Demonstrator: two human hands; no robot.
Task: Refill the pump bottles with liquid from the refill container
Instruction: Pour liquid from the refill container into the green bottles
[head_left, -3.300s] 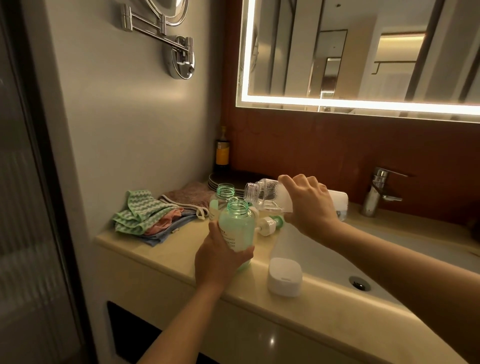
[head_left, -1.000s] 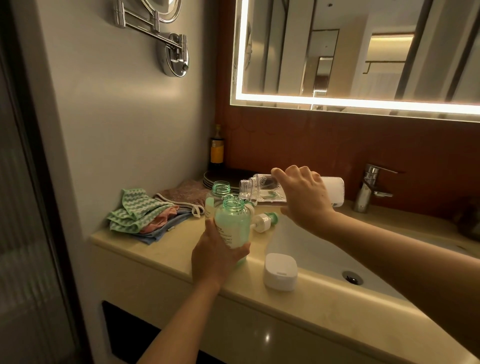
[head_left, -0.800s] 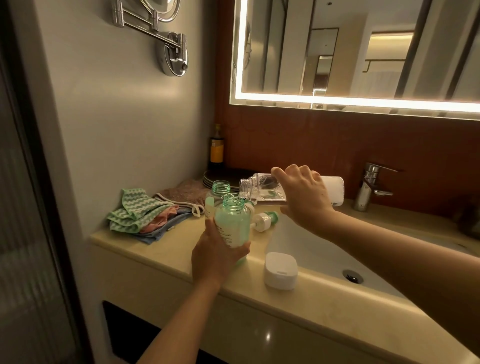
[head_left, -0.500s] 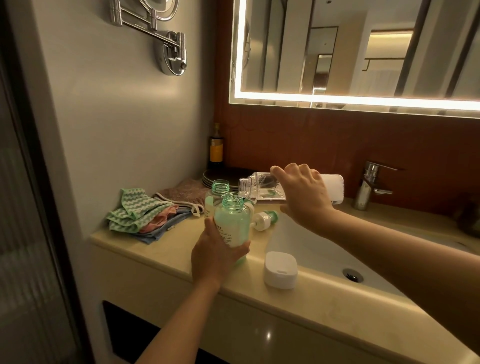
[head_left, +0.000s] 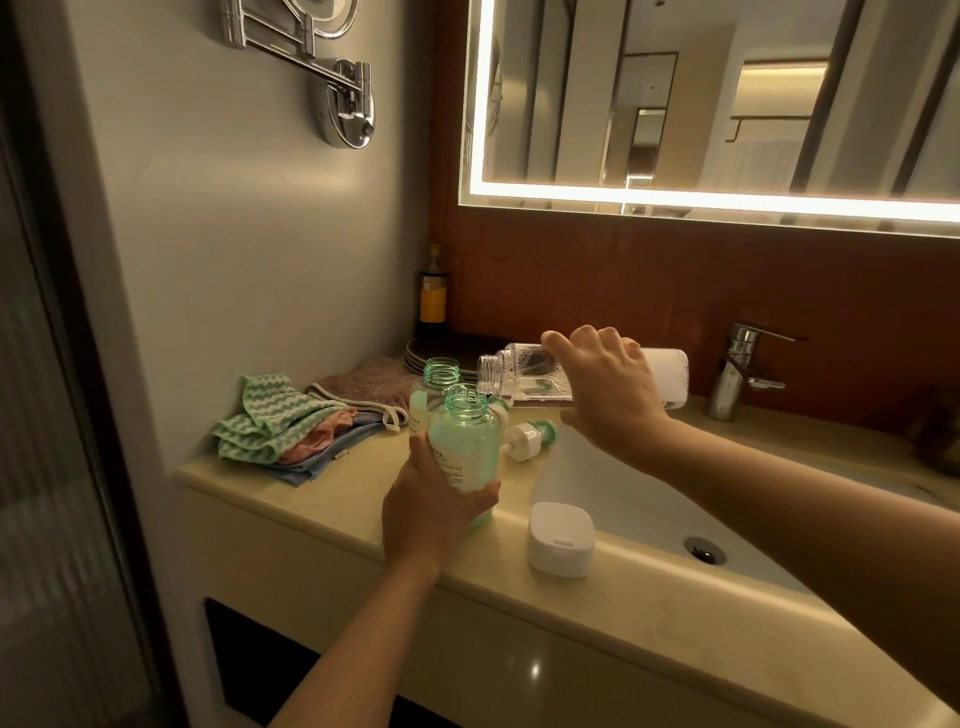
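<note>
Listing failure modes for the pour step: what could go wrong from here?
1. The refill container, tipped near level in the right hand, has its mouth at the rim of the green pump bottle's narrow neck rather than over its middle. Liquid may run down the outside onto the left hand.
2. The pump head lies loose by the sink basin's edge. It could roll in or get knocked.

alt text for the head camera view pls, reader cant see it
A person's right hand tips a clear refill container sideways, its mouth just above the open neck of a green pump bottle gripped by the left hand. A second open bottle stands just behind, a loose pump head lies beside the sink, and folded cloths sit at the left.
</note>
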